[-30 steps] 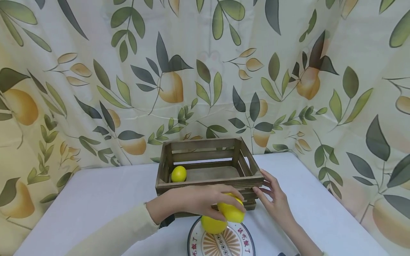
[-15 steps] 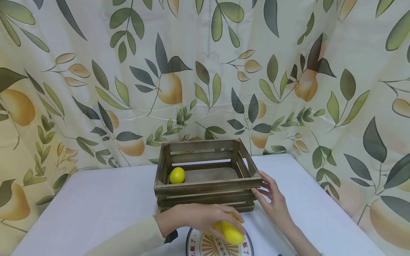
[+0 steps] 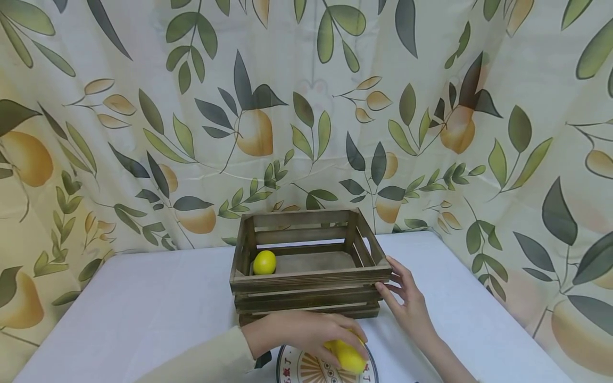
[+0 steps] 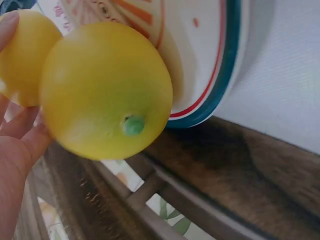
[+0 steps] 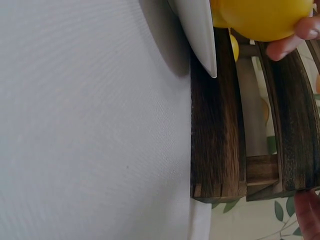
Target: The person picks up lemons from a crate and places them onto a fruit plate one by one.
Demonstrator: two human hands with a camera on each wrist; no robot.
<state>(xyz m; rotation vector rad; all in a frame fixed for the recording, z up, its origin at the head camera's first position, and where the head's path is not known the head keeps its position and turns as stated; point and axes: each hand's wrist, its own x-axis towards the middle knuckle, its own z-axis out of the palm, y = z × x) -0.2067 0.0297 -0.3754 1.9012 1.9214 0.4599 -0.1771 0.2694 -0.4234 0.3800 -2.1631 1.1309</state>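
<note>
My left hand point(image 3: 311, 338) grips a yellow lemon point(image 3: 351, 359) close over a round printed plate point(image 3: 289, 367). A second lemon point(image 4: 107, 90), with a green stem end, is beside it at the plate in the left wrist view; in the head view it is mostly hidden behind the left hand. My right hand point(image 3: 407, 303) holds the right front corner of a dark slatted wooden crate point(image 3: 311, 282), its thumb at the front and fingers along the side. Inside the crate, at the left, lies another lemon point(image 3: 265, 263).
A white cloth covers the table point(image 3: 167, 298). Behind the crate hangs a curtain point(image 3: 306, 133) printed with leaves and fruit. The plate's raised rim point(image 5: 205, 45) stands right at the crate's front side in the right wrist view.
My left hand has lowered its lemon from in front of the crate toward the plate, covering the second lemon. My right hand keeps its hold on the crate.
</note>
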